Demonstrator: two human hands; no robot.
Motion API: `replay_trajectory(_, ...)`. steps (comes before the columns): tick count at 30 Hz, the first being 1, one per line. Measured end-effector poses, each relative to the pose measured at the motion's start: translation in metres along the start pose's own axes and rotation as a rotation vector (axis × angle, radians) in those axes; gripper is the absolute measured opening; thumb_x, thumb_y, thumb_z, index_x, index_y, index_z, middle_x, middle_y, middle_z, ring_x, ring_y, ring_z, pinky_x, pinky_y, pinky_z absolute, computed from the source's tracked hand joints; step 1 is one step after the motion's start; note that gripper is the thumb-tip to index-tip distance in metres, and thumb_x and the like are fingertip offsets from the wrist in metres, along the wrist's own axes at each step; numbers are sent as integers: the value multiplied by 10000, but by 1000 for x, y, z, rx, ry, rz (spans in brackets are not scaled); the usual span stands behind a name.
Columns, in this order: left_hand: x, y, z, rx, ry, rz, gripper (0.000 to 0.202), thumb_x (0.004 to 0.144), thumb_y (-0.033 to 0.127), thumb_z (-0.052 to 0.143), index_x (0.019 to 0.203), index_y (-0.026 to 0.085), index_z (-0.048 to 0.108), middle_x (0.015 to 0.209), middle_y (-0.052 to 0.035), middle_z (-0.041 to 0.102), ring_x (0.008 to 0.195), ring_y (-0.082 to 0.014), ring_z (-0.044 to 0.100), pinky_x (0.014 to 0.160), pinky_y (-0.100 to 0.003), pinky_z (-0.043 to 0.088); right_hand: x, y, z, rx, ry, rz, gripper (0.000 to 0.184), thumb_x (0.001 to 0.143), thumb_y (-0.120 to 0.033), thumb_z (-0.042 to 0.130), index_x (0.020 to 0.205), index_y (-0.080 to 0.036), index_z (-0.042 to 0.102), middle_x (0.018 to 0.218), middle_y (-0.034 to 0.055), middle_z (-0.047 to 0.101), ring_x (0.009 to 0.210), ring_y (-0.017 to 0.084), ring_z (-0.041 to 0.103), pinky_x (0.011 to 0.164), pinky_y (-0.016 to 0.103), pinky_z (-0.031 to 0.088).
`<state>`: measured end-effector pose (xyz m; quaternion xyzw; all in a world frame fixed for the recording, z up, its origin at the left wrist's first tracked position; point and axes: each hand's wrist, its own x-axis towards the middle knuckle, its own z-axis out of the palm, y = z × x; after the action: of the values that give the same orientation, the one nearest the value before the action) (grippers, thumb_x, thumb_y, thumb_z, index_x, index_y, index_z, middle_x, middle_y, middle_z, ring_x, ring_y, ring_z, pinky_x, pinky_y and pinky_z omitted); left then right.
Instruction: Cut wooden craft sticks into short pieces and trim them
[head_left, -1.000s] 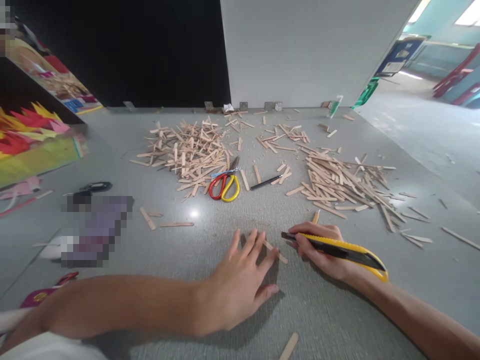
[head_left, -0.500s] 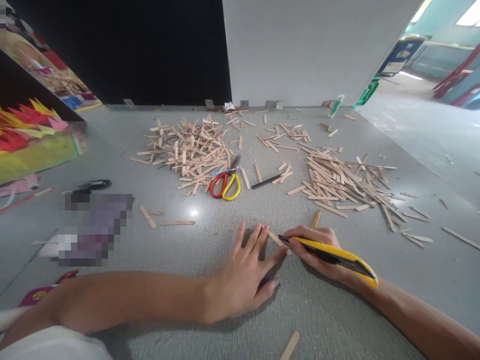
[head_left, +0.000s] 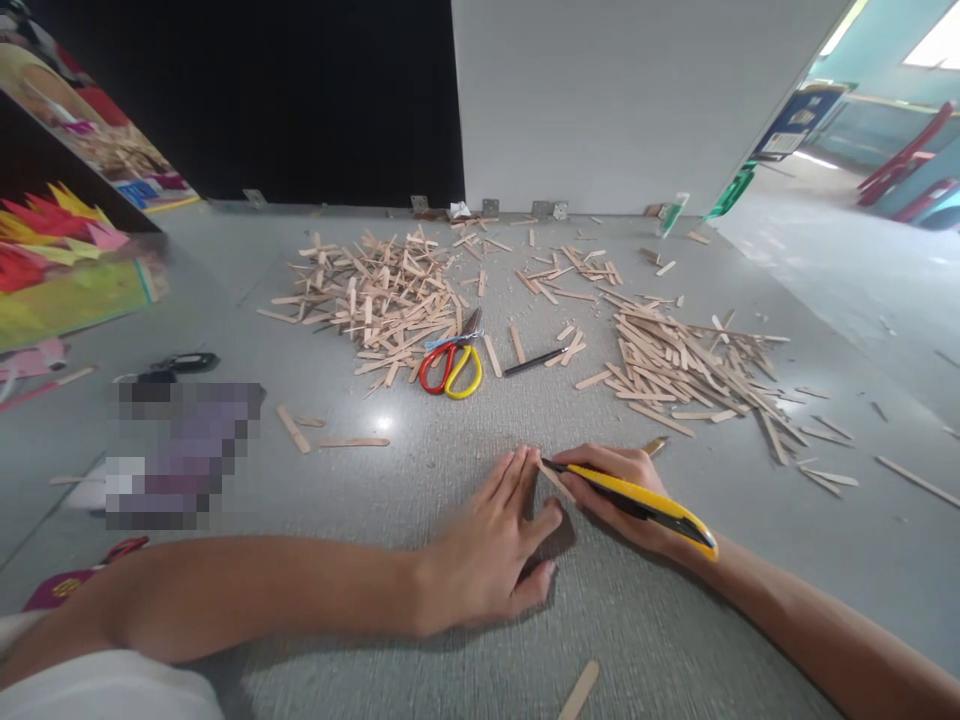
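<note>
My right hand (head_left: 626,495) is closed around a yellow and black utility knife (head_left: 652,500), its handle slanting back over the wrist. The knife's tip meets the far end of a wooden craft stick (head_left: 556,480). On the left of this stick, my left hand (head_left: 499,540) lies with its fingers stretched out, the fingertips against the stick's far end and the thumb apart. Beyond the right hand's knuckles pokes a pencil-like tip (head_left: 657,445); whether the hand holds it I cannot tell. Another craft stick (head_left: 580,692) lies near the bottom edge.
Scissors (head_left: 451,368) with red and yellow handles lie beside a black pen (head_left: 535,362). A pile of craft sticks (head_left: 382,290) stands left, another pile (head_left: 675,355) right. Behind rises a black and white panel (head_left: 600,110). A glue tube (head_left: 674,214) stands near its base.
The knife has moved left and away from me, to the stick's far end. My left fingers have drawn together, and the index finger has curled back. The pencil-like tip has shifted right.
</note>
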<state>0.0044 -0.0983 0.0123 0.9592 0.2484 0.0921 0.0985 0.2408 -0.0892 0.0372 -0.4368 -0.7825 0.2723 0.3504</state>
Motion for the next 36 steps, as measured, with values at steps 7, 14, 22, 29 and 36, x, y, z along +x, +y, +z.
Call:
replay_trajectory(7,-2,0,3,54,23,-16,531,1052,539,572,1308,76,618,1651,-373,432,1577,-535,386,1248,-663,357,2,4,2,-18,-57,-86,237,1105,-277,542,1136,-188,760,896,70,813,711,145,758,669,220,554)
replay_trajectory(14,2,1,-2,131,-42,-26,716,1035,676,533,1424,79,595,1618,-359,483,1536,-569,420,1218,-767,250,1,3,1,-37,-82,-175,193,1090,-199,521,1124,-171,710,824,59,766,631,134,709,597,213,518)
replay_trajectory(22,6,0,-3,143,-72,-8,783,1005,721,519,1394,46,607,1577,-382,515,1526,-581,424,1213,-746,266,-3,2,0,-82,-64,-211,211,1072,-141,505,1125,-178,706,802,49,750,606,126,685,571,212,498)
replay_trajectory(29,10,2,-12,183,-114,14,799,1005,736,508,1349,28,637,1548,-405,533,1503,-592,452,1190,-763,293,-7,3,1,-114,-51,-248,192,1070,-142,521,1147,-174,694,786,40,751,585,119,681,557,202,510)
replay_trajectory(36,11,4,-16,189,-161,3,801,1026,720,475,1424,36,606,1558,-391,533,1516,-585,434,1175,-824,239,-10,3,-3,-126,-46,-241,202,1051,-125,524,1139,-169,701,781,46,773,571,127,707,569,208,551)
